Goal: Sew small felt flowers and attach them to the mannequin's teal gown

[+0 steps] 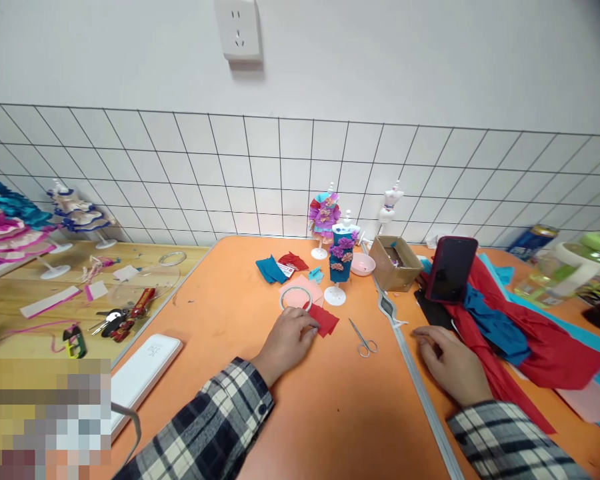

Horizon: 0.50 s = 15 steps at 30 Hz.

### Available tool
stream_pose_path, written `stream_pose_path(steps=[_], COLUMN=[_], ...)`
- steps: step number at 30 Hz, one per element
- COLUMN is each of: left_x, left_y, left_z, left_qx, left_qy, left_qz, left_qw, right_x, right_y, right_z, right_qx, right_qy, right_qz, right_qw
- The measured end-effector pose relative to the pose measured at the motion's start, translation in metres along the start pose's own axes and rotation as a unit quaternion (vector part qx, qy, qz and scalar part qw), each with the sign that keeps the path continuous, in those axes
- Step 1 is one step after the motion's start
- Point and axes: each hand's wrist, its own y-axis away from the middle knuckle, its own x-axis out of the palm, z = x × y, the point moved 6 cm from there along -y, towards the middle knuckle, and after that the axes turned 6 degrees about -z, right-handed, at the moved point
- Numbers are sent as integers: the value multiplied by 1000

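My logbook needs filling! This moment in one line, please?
left hand: at small red piece; right hand: beside grey strip, grip unclear; scissors: between hands

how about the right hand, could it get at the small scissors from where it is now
Probably yes: the right hand appears to hold nothing, and the scissors lie uncovered on the orange tabletop. Only the grey strip runs between them, seemingly low enough to reach over.

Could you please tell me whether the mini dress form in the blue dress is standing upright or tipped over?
Upright: the mini dress form stands on its round white base, with its neck pointing up.
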Motion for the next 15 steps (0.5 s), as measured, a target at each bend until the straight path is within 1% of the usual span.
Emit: stream_pose_path(steps=[2, 4, 6, 9, 11, 15], left_x=[-3, -4, -4, -2, -1, 0], left_y=[0, -1, -1, -1, -1, -2], left_z=[0, 1, 2, 4, 5, 7], left_qx=[-5, -14, -19, -18, -18, -21], left_qy=[-12, -17, -12, -2, 0, 1], left_qz=[-8, -16, -15, -10, -12, -11], left_qw=[1000, 1000, 1000, 1000, 1000, 1000], right_x=[-8, -11, -5, 8, 15, 21], right_y=[-6, -16, -25, -34, -36, -38], right_z=[1, 0, 0, 1, 1, -4], right_qx=[11, 14, 2, -29, -38, -30], right_qy=[23, 55, 80, 86, 85, 100], right_qz=[-27, -32, -7, 39, 49, 53], right_qw=[999, 998, 997, 995, 994, 993])
